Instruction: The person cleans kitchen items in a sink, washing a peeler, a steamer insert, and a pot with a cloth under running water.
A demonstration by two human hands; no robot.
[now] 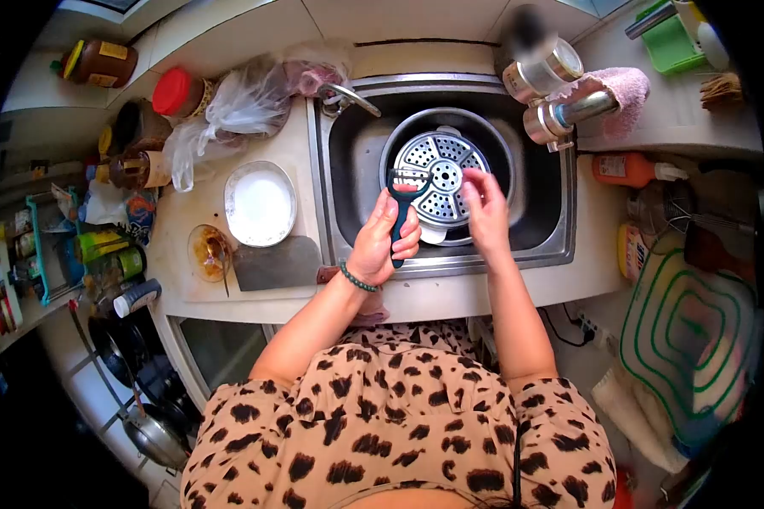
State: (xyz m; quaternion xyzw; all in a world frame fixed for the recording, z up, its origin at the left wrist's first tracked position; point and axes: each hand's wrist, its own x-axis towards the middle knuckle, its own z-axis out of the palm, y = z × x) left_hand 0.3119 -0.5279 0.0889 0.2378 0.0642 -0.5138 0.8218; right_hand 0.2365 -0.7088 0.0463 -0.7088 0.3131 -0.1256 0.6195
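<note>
My left hand (386, 231) is wrapped around the dark teal handle of a Y-shaped peeler (401, 208), its head pointing up and away from me over the sink. To the right of it, my right hand (487, 216) hovers with fingers loosely bent and apart, and I see nothing in it. Below both hands a perforated metal steamer plate (437, 153) lies in a round metal pot (502, 140). That pot stands in the stainless steel sink (356, 191). The hands hide part of the near rim of the pot.
Left of the sink are a cleaver (276, 265), a white dish (261, 204), a small glass bowl (208, 253) and a plastic bag (244, 110). The faucet (350, 97) sits at the back-left corner. Metal canisters (545, 69) and an orange bottle (628, 169) stand on the right.
</note>
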